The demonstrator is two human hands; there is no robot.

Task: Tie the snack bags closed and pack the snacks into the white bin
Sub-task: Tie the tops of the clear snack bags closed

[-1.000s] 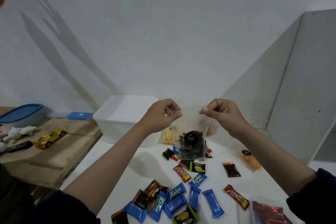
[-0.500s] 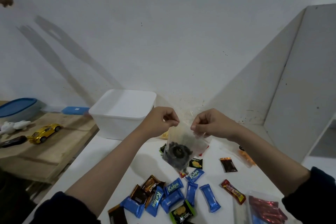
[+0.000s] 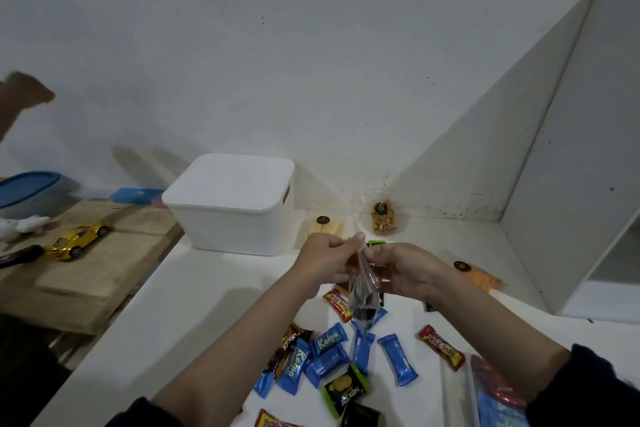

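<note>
While both of my hands pinch the gathered neck of the clear snack bag (image 3: 360,291), its dark contents hang straight down below the grip, long axis vertical, above the scattered wrappers. My left hand (image 3: 323,262) closes thumb and fingers on the neck from the left; my right hand (image 3: 403,267) curls on it from the right, the two nearly touching. Judged from this, the tie is not yet made. From the grip, the white bin (image 3: 235,204) lies up and to the left, well apart, lid on, nearer my left hand. Count on the white counter (image 3: 194,305): three other clear bags visible near the wall, one tan (image 3: 382,218), one pale (image 3: 325,227), one orange (image 3: 479,276); roughly seven blue bars (image 3: 329,345); at least three red bars (image 3: 441,347); further wrappers partly hidden
</note>
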